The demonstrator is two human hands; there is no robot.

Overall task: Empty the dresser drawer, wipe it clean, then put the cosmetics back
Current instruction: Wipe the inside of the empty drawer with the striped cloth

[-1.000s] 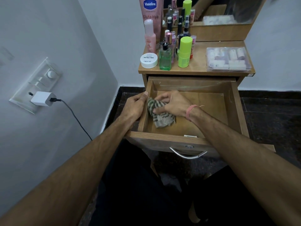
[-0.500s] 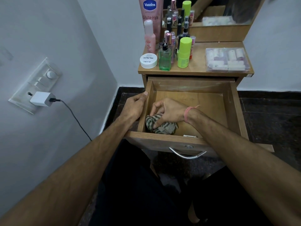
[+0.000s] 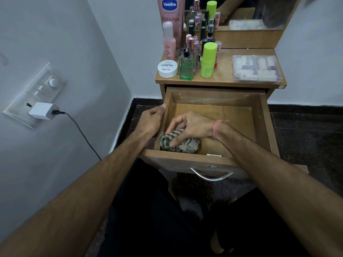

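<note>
**Wiping inside the pulled-out drawer**

While pulled far out from under the dresser top (image 3: 222, 81), stands open: the wooden drawer (image 3: 263, 123), with a bare brown floor inside. Down in its near left corner, a bunched striped cloth (image 3: 182, 144), green and tan. Pressed on top of that cloth, the right hand (image 3: 193, 127), fingers bent down and curled onto the folds, gripping it. A pink thread band (image 3: 216, 129) round that wrist. Curled over the left wall of the drawer, the left hand (image 3: 151, 120), thumb up on the rim, holding tight to the wood. On the near front, a bent metal handle (image 3: 210, 176).

Up on the dresser top, all the cosmetics, out of the drawer: a tall pink Vaseline tube (image 3: 170, 13) far left, a small pink bottle (image 3: 169, 43) just near it, a round white jar (image 3: 167, 68), a green glass bottle (image 3: 186, 66), a bright lime bottle (image 3: 208, 60), and a crowd of little dark bottles behind. To the right, well apart, a clear box (image 3: 257, 69) of small tubes.

On the left wall, a white charger (image 3: 43, 110) plugged into a switch plate (image 3: 37, 93).
</note>
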